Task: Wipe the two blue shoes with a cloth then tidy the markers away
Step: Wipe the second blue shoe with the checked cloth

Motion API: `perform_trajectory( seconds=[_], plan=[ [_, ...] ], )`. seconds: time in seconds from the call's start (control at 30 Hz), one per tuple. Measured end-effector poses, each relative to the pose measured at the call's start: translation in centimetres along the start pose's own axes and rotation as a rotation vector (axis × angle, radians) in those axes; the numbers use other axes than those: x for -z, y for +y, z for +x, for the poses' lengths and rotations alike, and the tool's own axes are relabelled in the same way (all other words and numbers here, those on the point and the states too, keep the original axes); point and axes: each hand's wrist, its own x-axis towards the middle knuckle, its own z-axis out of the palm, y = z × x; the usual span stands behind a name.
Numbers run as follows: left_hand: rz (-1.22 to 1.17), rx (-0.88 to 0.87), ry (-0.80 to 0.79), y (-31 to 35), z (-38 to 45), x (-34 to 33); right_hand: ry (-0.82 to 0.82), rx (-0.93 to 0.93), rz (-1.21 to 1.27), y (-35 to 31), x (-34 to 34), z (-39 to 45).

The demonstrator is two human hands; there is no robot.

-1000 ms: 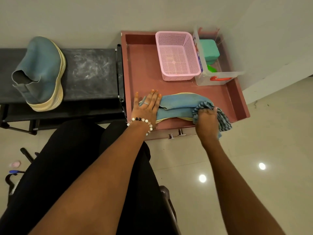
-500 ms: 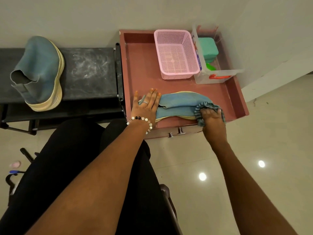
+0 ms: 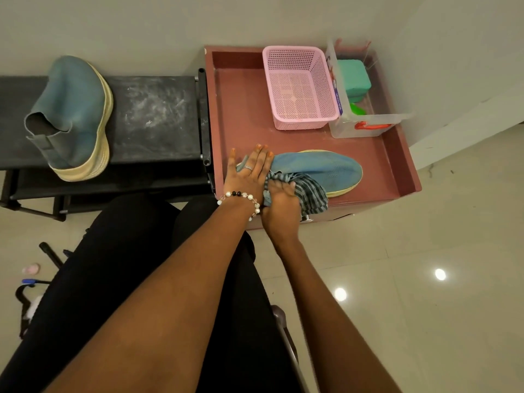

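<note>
My left hand (image 3: 247, 173) lies flat on the heel of the blue shoe (image 3: 317, 168), at 5 o'clock in the red tray (image 3: 402, 160). Right hand (image 3: 279, 198) grips the striped cloth (image 3: 309, 191) against it. Scrubbing hard could skid the shoe over the rim.

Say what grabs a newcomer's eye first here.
Both hands meet on the blue fabric shoe lying on its side in the reddish-brown tray: the left hand presses its heel end while the right hand grips a striped grey-blue cloth against it. A second blue shoe stands on the black bench at left.
</note>
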Motion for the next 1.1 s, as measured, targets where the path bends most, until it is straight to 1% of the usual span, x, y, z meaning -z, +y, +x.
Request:
perform_trajectory(
  seconds=[0.07,0.13,0.2,0.4,0.47,0.5,0.57,0.6,0.67,0.77,0.83,0.87,0.93,1.0,1.03,1.1],
  plan=[
    [0.000,-0.004,-0.003,0.0,-0.1,0.2,-0.069,0.149,-0.026,2.6,1.2,-0.1],
    [-0.011,-0.009,0.003,0.1,-0.2,0.2,-0.151,0.304,-0.102,5.3,2.9,0.3],
    [-0.022,-0.013,0.002,-0.1,-0.2,0.1,-0.161,0.336,-0.190,7.4,4.5,0.9],
    [-0.048,-0.025,-0.003,-0.1,-0.2,-0.1,-0.045,0.142,-0.482,14.8,7.8,0.2],
    [-0.049,-0.025,-0.007,0.0,-0.2,0.0,0.004,0.054,-0.510,14.1,7.1,0.2],
    [-0.048,-0.025,-0.012,-0.1,-0.2,0.2,0.021,-0.027,-0.485,12.8,6.3,0.2],
    [-0.034,-0.016,-0.016,-0.1,-0.2,0.2,0.063,-0.213,-0.356,9.2,4.3,0.3],
    [-0.024,-0.012,-0.019,-0.1,-0.2,0.2,0.098,-0.258,-0.275,7.3,3.6,0.3],
    [-0.020,-0.011,-0.022,0.1,-0.2,0.3,0.121,-0.275,-0.151,4.0,2.2,0.4],
    [-0.024,-0.001,-0.013,0.1,-0.1,0.2,0.092,-0.197,-0.080,0.4,0.8,0.8],
    [-0.012,-0.007,-0.017,0.0,0.1,0.1,0.029,-0.130,-0.036,-0.5,0.2,0.7],
    [-0.009,-0.009,-0.022,0.0,0.1,0.1,0.016,-0.060,-0.021,-0.2,0.3,0.5],
    [-0.007,-0.010,-0.023,0.0,0.0,0.2,-0.049,0.137,-0.046,1.8,1.4,0.3],
    [-0.007,-0.010,-0.015,0.0,0.0,0.1,-0.159,0.280,-0.110,4.8,3.2,0.7],
    [-0.012,-0.012,-0.014,0.0,0.0,0.1,-0.192,0.315,-0.160,6.1,4.1,1.0],
    [-0.017,-0.018,-0.010,-0.1,-0.1,0.0,-0.174,0.332,-0.265,8.6,5.6,1.7]
  ],
)
